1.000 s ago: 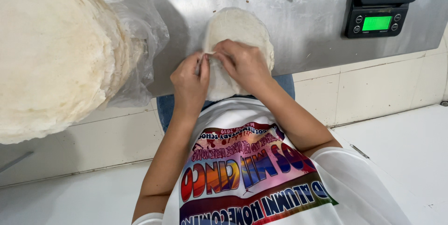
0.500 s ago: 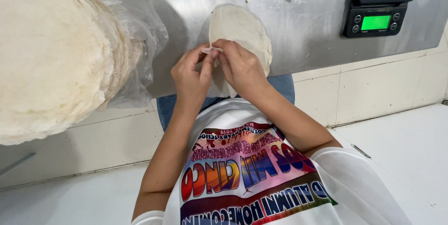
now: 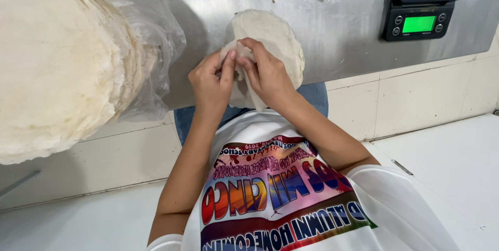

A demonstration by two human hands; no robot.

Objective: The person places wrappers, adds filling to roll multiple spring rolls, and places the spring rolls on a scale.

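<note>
I see my left hand (image 3: 210, 82) and right hand (image 3: 267, 74) raised together, fingertips pinching a thin round wrapper (image 3: 270, 40) over the steel counter (image 3: 332, 27); a bagged wrapper stack (image 3: 62, 63) and digital scale (image 3: 421, 6) flank it.

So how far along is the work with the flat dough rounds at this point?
Done: a tall stack of flat rounds sits on clear plastic at the left. In hand: both the left hand and right hand pinch the near edge of a single dough round on the steel counter. Left: that round is not yet on the stack.
</note>
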